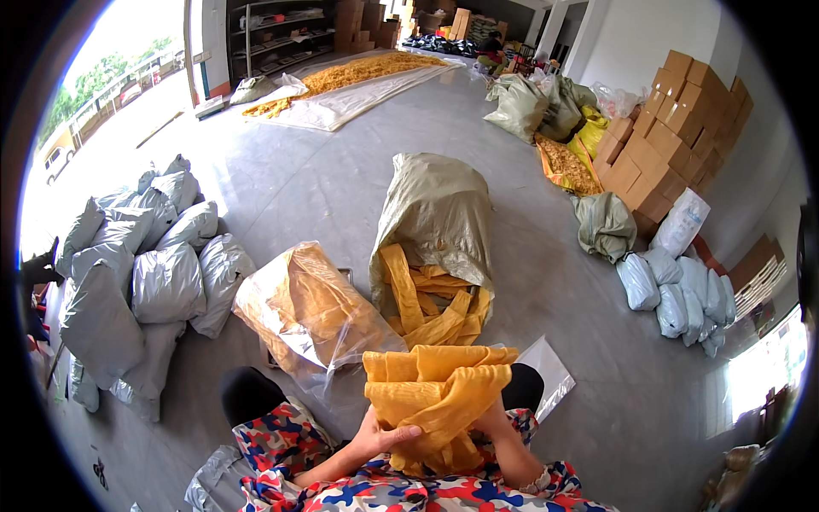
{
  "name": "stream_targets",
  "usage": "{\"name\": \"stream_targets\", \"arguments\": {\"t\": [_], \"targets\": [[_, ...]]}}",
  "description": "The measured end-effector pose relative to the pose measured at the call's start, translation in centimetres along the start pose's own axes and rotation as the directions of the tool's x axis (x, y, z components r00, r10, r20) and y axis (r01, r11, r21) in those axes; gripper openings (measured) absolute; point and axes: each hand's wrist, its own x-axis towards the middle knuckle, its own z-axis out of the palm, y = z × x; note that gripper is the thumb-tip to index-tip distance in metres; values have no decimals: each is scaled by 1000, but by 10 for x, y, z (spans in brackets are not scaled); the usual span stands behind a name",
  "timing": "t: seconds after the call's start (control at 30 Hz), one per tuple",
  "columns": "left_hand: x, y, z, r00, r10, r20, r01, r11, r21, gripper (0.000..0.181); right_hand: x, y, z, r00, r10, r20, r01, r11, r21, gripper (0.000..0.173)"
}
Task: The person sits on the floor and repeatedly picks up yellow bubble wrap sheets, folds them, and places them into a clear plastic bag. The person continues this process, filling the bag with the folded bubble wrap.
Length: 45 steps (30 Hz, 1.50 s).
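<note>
Both my hands grip a folded bundle of yellow sheets (441,384), which look like dried bean curd skin, above my lap. My left hand (387,435) clasps its left side, with the thumb across the front. On the other side my right hand (491,419) holds the bundle, its fingers mostly hidden behind the folds. Just ahead, a woven sack (435,205) lies with its mouth towards me, and long yellow strips (441,313) spill out of it. To its left, a clear plastic bag (313,301) full of similar sheets rests on a mostly hidden flat object.
Grey plastic parcels (169,281) are heaped at left. A flat clear bag (554,368) lies by my right knee. Cardboard boxes (672,134), woven sacks (518,105) and white packages (678,291) stand at right. Farther off, yellow pieces (371,67) cover a sheet; a person (491,51) sits beyond.
</note>
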Motion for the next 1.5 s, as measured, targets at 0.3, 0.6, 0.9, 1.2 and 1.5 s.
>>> {"name": "stream_targets", "arguments": {"t": [0.3, 0.6, 0.9, 1.2, 1.5], "targets": [[2, -5, -13, 997, -69, -45, 57, 970, -235, 56, 11, -20, -20, 946, -233, 227, 325, 675, -662, 63], [38, 30, 6, 991, -136, 1, 126, 911, -393, 56, 18, -25, -3, 934, 354, -45, -310, 867, 391, 59], [33, -28, -45, 962, -181, 205, 265, 802, -536, 68, -23, 26, -19, 951, 304, 61, -305, 887, 346, 39], [30, -39, -56, 963, -87, 256, 233, 750, -619, 64, 3, -5, -44, 940, -93, -328, 65, 993, -94, 27], [24, -38, -51, 976, -95, 198, 187, 829, -527, 64, 38, -16, -72, 905, -179, -386, 135, 981, -139, 20]]}}
